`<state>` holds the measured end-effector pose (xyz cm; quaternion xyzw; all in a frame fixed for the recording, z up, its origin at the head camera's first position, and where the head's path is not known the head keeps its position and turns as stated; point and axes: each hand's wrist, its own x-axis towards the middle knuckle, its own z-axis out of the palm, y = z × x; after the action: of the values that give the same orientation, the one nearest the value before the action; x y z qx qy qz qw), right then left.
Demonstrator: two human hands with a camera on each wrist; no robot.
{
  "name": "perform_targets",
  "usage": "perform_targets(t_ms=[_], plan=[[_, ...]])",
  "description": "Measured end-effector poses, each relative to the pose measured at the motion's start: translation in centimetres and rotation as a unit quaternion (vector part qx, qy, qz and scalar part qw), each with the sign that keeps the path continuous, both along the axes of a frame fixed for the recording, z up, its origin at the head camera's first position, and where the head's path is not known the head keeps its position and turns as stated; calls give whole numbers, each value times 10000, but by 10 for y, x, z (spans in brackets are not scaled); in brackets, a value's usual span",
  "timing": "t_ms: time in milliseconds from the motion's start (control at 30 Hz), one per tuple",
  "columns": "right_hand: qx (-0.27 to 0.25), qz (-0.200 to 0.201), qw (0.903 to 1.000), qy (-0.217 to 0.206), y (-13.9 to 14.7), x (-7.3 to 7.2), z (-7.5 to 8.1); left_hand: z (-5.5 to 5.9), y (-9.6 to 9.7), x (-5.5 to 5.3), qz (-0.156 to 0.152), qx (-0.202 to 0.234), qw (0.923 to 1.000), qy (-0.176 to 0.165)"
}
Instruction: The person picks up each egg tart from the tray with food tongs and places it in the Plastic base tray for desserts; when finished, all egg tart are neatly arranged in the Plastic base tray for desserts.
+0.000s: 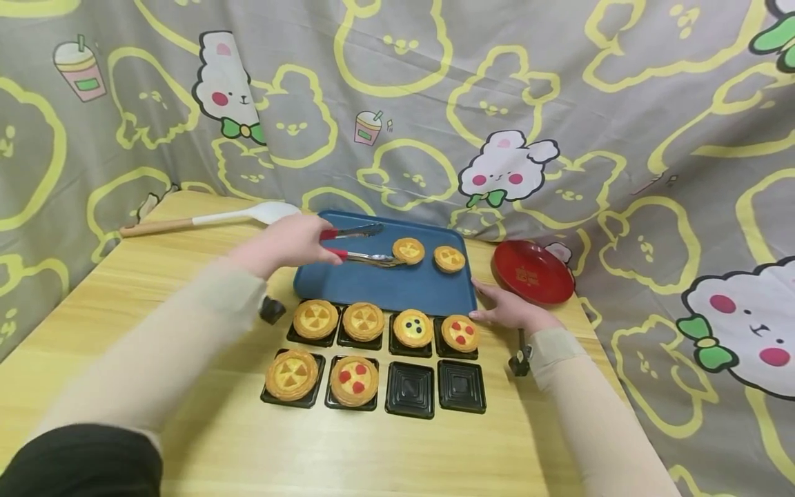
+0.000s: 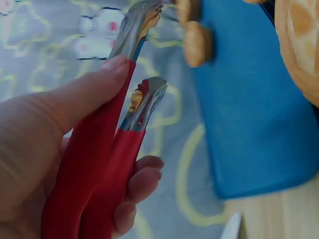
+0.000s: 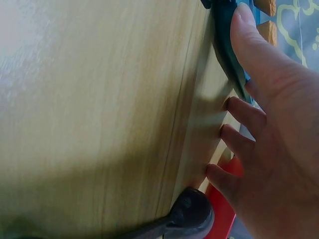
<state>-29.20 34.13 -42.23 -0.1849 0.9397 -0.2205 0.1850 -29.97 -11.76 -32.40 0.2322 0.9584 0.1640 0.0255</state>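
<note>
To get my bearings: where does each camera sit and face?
Head: on the head, facing forward and down at the blue tray; left hand, right hand, sleeves show.
Left wrist: on that wrist, at the tongs; left hand shows.
Right wrist: likewise, at the tabletop; right hand shows.
Head and left wrist share the tongs.

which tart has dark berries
The tart third from left in the row beside the blue tray; the others are topped red or yellow.

The table (image 1: 348,455) bears a utensil (image 1: 226,216) near its far-left corner, a blue tray (image 1: 348,286) by its far edge, a red plate (image 1: 546,266) far-right and eight black holders (image 1: 410,390) mid-table.
</note>
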Motion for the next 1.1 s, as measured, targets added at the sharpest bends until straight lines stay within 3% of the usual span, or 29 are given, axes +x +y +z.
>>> perform_targets(t_ms=[100, 233, 400, 567, 867, 967, 1100], plan=[[-9, -6, 10000, 13, 1, 0, -1, -13, 18, -20, 125, -98, 9997, -185], [-22, -19, 10000, -20, 2, -1, -4, -29, 39, -36, 224, -132, 9988, -424], [53, -79, 9999, -82, 3, -1, -3, -41, 57, -43, 424, -128, 9977, -510], [76, -142, 9998, -72, 2, -2, -2, -44, 67, -42, 529, -37, 9974, -480], [135, -97, 9999, 32, 0, 3, -1, -41, 62, -27, 346, -87, 9992, -184], [135, -90, 9998, 76, 1, 3, 0, -31, 58, -12, 181, 36, 9998, -68], [32, 40, 9999, 155, 1, 2, 0, -14, 53, 18, -147, 133, 9998, 75]])
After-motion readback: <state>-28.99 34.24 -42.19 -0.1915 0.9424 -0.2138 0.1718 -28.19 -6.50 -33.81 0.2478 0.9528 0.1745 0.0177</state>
